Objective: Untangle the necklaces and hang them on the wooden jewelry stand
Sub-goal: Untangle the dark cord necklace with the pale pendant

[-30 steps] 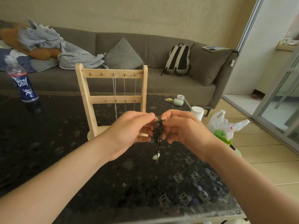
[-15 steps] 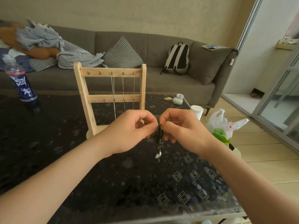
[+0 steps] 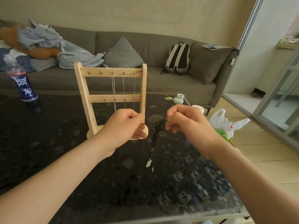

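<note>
Left hand (image 3: 123, 126) drew away; necklace (image 3: 155, 138) dangles below right grip (image 3: 184, 122) (left perhaps pinching).

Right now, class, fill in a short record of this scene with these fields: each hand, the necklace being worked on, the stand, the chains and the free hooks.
left hand: pinches a strand of the cord
right hand: pinches the cord at its knot
cord: black, tangled, hanging above the table
pendant: pale, at the cord's lower end
stand: upright on the table, behind the hands
chains: three, hung on the right of the top bar
free hooks: two, on the left of the top bar
</note>
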`<state>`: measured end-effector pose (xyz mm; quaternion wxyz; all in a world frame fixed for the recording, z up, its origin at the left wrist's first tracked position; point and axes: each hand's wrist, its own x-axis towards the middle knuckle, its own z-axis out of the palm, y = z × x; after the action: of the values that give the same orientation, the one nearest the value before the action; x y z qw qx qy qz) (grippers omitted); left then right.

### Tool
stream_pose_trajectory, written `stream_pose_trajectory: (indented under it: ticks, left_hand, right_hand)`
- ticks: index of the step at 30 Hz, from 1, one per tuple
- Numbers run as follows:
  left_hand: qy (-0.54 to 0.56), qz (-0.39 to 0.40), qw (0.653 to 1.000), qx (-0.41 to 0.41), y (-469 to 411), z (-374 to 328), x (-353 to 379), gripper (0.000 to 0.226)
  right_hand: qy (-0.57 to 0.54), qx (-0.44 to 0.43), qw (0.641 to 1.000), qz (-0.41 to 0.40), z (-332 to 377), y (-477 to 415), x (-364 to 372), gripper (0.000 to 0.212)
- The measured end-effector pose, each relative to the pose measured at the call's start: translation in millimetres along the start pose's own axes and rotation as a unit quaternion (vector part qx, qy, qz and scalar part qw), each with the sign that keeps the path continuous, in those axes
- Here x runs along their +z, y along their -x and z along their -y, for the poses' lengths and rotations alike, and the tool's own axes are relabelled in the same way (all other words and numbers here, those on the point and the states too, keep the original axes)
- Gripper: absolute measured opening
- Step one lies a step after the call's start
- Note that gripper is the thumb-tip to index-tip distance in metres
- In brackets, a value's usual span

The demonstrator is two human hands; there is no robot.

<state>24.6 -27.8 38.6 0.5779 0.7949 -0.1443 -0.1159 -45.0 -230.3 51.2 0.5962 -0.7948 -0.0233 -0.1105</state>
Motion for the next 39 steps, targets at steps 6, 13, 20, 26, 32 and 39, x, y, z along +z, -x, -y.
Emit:
stream_pose_trajectory:
  ticks: [6,13,20,26,32,39]
  left_hand:
    - [0.05,-0.043,0.998,0.012,4.6,-8.4,4.2,0.009]
    - [-0.056,0.046,0.994,0.081,14.5,-8.6,7.4,0.02]
    - [-0.176,-0.021,0.968,0.18,13.0,-5.8,11.5,0.017]
    - [-0.092,-0.001,0.984,0.15,12.4,-5.0,11.5,0.017]
    - [-0.029,0.033,0.993,0.107,15.8,-9.3,10.3,0.007]
    - [0.099,0.122,0.987,-0.024,12.9,-8.4,10.4,0.018]
  right_hand:
    - [-0.059,0.061,0.996,-0.021,-0.4,0.3,10.5,0.026]
    - [-0.093,0.098,0.988,-0.069,6.5,0.6,14.2,0.021]
    - [-0.098,0.112,0.985,-0.084,12.7,3.9,18.7,0.019]
    - [-0.081,0.104,0.985,-0.109,14.4,4.1,19.8,0.02]
    - [-0.047,0.076,0.989,-0.117,10.9,4.4,18.4,0.016]
    - [-0.027,0.068,0.995,-0.064,9.2,4.1,19.7,0.018]
